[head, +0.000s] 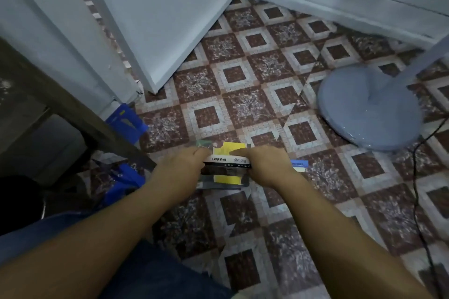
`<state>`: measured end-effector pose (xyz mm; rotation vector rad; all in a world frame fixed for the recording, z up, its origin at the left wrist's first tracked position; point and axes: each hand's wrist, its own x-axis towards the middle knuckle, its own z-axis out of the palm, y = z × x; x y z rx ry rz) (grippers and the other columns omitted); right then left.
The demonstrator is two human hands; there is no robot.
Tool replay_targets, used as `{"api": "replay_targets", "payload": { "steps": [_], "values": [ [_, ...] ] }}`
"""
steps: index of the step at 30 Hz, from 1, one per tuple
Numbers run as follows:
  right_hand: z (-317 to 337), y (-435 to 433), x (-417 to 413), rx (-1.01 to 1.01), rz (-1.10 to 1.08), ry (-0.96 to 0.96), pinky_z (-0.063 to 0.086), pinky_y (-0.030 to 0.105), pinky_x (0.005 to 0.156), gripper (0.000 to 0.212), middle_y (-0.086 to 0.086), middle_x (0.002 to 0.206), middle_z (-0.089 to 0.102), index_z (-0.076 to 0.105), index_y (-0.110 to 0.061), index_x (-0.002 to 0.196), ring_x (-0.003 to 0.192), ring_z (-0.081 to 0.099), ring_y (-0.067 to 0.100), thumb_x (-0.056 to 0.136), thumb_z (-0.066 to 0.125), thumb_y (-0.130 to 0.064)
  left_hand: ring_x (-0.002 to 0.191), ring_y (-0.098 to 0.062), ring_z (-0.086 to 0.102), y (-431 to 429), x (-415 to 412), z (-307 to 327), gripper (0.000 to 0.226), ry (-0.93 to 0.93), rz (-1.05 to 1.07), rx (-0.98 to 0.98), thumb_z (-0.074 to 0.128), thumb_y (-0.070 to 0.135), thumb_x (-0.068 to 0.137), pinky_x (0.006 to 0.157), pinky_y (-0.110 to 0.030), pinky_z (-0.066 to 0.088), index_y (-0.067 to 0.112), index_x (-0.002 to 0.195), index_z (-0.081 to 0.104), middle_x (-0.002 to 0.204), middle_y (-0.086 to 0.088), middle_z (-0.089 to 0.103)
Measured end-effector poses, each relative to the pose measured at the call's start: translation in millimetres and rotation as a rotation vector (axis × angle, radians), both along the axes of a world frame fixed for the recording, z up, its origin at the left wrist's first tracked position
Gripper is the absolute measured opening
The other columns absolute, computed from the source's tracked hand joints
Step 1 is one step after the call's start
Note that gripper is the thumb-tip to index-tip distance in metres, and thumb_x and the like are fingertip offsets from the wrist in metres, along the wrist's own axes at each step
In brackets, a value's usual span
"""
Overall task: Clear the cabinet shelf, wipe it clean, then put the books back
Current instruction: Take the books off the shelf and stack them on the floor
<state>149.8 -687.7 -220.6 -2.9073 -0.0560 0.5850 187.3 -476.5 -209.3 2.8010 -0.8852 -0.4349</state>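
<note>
- The stack of books (pixel 227 170) lies on the patterned floor (pixel 255 75), just in front of the person's knees. The spines face the camera, and the top book (pixel 230 159) reads "Biologi Tingkatan 4" upside down.
- The left hand (pixel 185 162) clasps the stack's left end, fingers curled round its edge. The right hand (pixel 264 168) grips the right end, fingers lying over the yellow cover. Holding both ends probably keeps the loose volumes squared as one block.
- A blue booklet (pixel 300 165) pokes out just beside the right hand; whether it belongs to the stack I cannot tell.
- The floor seems to serve as a holding place while the shelf is dealt with. The shelf is not clearly in view, so I cannot tell whether the stack is being set down or picked up.
- A fan base (pixel 369 109) and its cable (pixel 418 177) sit well apart to the right, away from the books.
</note>
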Motion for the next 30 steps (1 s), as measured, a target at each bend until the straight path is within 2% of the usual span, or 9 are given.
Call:
{"api": "replay_targets", "payload": {
  "steps": [4, 6, 9, 15, 18, 20, 22, 25, 30],
  "values": [
    [-23.4, -12.3, -5.8, -0.020, -0.116, -0.025, 0.039, 0.031, 0.066, 0.051, -0.003, 0.108, 0.067, 0.037, -0.054, 0.138, 0.096, 0.063, 0.023, 0.095, 0.053, -0.032, 0.114, -0.020, 0.053, -2.2, 8.4, -9.2, 0.038, 0.041, 0.010, -0.117, 0.046, 0.014, 0.098, 0.091, -0.039, 0.049, 0.023, 0.135, 0.049, 0.131, 0.002, 0.054],
    [-33.1, -18.4, -9.1, -0.031, -0.180, -0.041, 0.040, 0.032, 0.065, 0.050, -0.002, 0.105, 0.067, 0.037, -0.054, 0.138, 0.092, 0.064, 0.024, 0.096, 0.049, -0.028, 0.114, -0.022, 0.054, -4.0, 11.7, -14.9, 0.039, 0.063, 0.007, -0.115, 0.044, 0.015, 0.099, 0.090, -0.042, 0.049, 0.024, 0.136, 0.048, 0.131, 0.000, 0.055],
    [-43.4, -29.9, -10.6, -0.073, -0.289, -0.031, 0.036, 0.030, 0.066, 0.048, -0.001, 0.100, 0.067, 0.040, -0.054, 0.135, 0.089, 0.063, 0.026, 0.096, 0.048, -0.028, 0.124, -0.021, 0.048, -8.3, 15.1, -23.1, 0.045, 0.118, 0.013, -0.095, 0.045, 0.014, 0.098, 0.096, -0.042, 0.047, 0.028, 0.141, 0.044, 0.139, 0.002, 0.050],
    [-75.8, -51.6, -7.6, -0.174, -0.564, -0.040, 0.040, 0.032, 0.063, 0.059, 0.002, 0.100, 0.067, 0.035, -0.047, 0.142, 0.083, 0.061, 0.025, 0.095, 0.047, -0.013, 0.124, -0.019, 0.047, -11.7, 19.0, -33.7, 0.044, 0.120, 0.018, -0.073, 0.048, 0.020, 0.098, 0.100, -0.039, 0.045, 0.027, 0.141, 0.043, 0.137, 0.001, 0.052],
    [-93.1, -53.1, -7.7, -0.146, -0.650, -0.088, 0.047, 0.036, 0.068, 0.067, 0.004, 0.117, 0.064, 0.030, -0.039, 0.148, 0.094, 0.064, 0.027, 0.094, 0.045, -0.002, 0.128, -0.018, 0.043, -12.1, 21.2, -37.8, 0.044, 0.146, 0.018, -0.047, 0.048, 0.024, 0.099, 0.104, -0.039, 0.042, 0.027, 0.142, 0.042, 0.140, 0.002, 0.048],
    [-108.3, -52.8, -7.1, -0.119, -0.675, -0.091, 0.052, 0.041, 0.081, 0.072, 0.003, 0.141, 0.050, 0.023, -0.034, 0.151, 0.111, 0.058, 0.031, 0.093, 0.044, 0.003, 0.128, -0.018, 0.043, -12.6, 21.5, -39.4, 0.044, 0.147, 0.015, -0.032, 0.048, 0.026, 0.099, 0.105, -0.037, 0.041, 0.027, 0.142, 0.042, 0.140, 0.002, 0.048],
    [-127.9, -51.2, -6.4, -0.116, -0.681, -0.052, 0.048, 0.049, 0.095, 0.077, 0.003, 0.155, 0.032, 0.016, -0.032, 0.153, 0.128, 0.046, 0.034, 0.092, 0.047, 0.003, 0.128, -0.019, 0.043, -13.2, 20.6, -39.9, 0.045, 0.138, 0.011, -0.020, 0.050, 0.026, 0.098, 0.104, -0.036, 0.040, 0.027, 0.142, 0.042, 0.139, 0.001, 0.049],
    [-158.7, -47.7, -10.9, -0.106, -0.665, 0.047, 0.042, 0.053, 0.102, 0.076, 0.006, 0.157, 0.027, 0.011, -0.030, 0.154, 0.135, 0.038, 0.037, 0.094, 0.046, 0.001, 0.129, -0.018, 0.042, -14.7, 18.8, -41.1, 0.045, 0.137, 0.006, -0.017, 0.051, 0.025, 0.098, 0.103, -0.035, 0.037, 0.027, 0.142, 0.042, 0.140, 0.001, 0.048],
    [-198.8, -28.7, -34.0, -0.006, -0.711, 0.179, 0.050, 0.045, 0.090, 0.084, 0.009, 0.154, 0.030, 0.001, -0.033, 0.154, 0.124, 0.049, 0.038, 0.093, 0.042, 0.006, 0.129, -0.016, 0.042, -11.4, 17.0, -48.2, 0.045, 0.165, 0.018, -0.025, 0.051, 0.027, 0.097, 0.106, -0.035, 0.038, 0.027, 0.141, 0.042, 0.138, 0.003, 0.049]
  ]
}}
